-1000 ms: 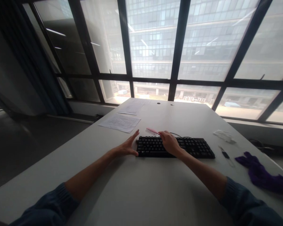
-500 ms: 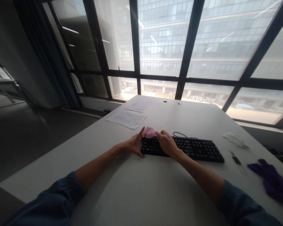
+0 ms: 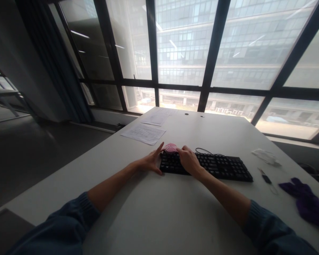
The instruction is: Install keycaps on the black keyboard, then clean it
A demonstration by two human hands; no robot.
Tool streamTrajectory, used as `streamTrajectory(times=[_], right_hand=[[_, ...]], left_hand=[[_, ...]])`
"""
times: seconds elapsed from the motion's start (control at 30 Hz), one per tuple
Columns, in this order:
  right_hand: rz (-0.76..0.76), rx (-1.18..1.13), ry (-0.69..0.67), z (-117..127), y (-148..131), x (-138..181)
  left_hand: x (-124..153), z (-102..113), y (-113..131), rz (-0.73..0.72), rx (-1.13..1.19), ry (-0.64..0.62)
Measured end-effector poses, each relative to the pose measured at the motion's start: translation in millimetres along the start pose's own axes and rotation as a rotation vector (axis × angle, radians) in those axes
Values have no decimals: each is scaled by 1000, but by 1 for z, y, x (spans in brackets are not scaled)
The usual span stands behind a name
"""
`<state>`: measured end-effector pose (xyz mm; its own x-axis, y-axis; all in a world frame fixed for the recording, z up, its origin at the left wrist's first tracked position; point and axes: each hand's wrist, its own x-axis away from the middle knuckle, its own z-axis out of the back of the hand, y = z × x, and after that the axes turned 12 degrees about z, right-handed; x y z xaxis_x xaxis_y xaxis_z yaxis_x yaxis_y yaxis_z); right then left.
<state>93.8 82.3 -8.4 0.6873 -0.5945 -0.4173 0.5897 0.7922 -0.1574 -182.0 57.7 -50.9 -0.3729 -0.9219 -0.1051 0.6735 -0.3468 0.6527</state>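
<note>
A black keyboard (image 3: 215, 166) lies across the white table (image 3: 175, 212). My right hand (image 3: 188, 160) pinches a round pink brush (image 3: 171, 148) and holds it bristles-down on the keyboard's far left corner. My left hand (image 3: 151, 161) rests flat against the keyboard's left end, fingers stretched out, thumb at the near corner. Both forearms are bare, with dark blue sleeves pushed up.
Printed paper sheets (image 3: 143, 133) lie at the far left of the table. A crumpled clear wrapper (image 3: 266, 156), a small dark tool (image 3: 266, 179) and a purple cloth (image 3: 307, 202) sit to the right. A black cable (image 3: 202, 151) runs behind the keyboard. Large windows stand beyond.
The brush was raised and tilted a second ago; it has turned bristles-down onto the keyboard's left corner. My left hand has closed in against the keyboard's end. The view has shifted slightly.
</note>
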Motion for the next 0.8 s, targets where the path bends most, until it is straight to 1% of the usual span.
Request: streamTrajectory(times=[0.1, 0.3, 0.43, 0.6, 0.8], right_hand=[[-17, 16, 1, 0, 0, 0], [32, -18, -9, 1, 0, 0], [-3, -12, 8, 1, 2, 0], [22, -35, 15, -3, 3, 0], [-21, -17, 10, -5, 4, 1]], left_hand=[[-1, -1, -2, -9, 35, -3], [-2, 0, -5, 6, 57, -13], [-2, 0, -5, -13, 72, -18], [-1, 1, -1, 13, 17, -5], [-1, 1, 2, 28, -29, -2]])
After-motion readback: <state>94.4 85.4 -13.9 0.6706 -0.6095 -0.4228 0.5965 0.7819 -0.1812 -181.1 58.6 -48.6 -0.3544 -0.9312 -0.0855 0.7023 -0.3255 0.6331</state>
